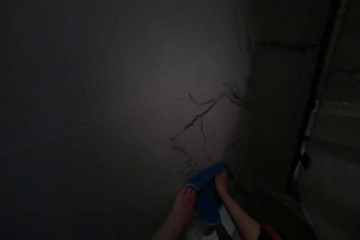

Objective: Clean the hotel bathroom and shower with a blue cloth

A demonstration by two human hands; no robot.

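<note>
A blue cloth (207, 202) with a pale edge hangs in folds between my two hands, low in the picture. My left hand (186, 200) is closed on its left side, fingers curled at the edge. On the right, my right hand (221, 182) grips the cloth near its upper corner. Beyond the cloth stands a large, smooth wall (135, 146) with dark, branching crack-like marks (200, 115) above my hands. Whether the cloth touches the wall I cannot tell. The light is very dim.
A thin, pale line (157, 103) runs slanting across the wall. To the right, a darker wall (278, 112) meets it at a corner. Further right is a dark upright edge (312, 93) with pale pieces along it. Something white (227, 219), unclear, lies below the cloth.
</note>
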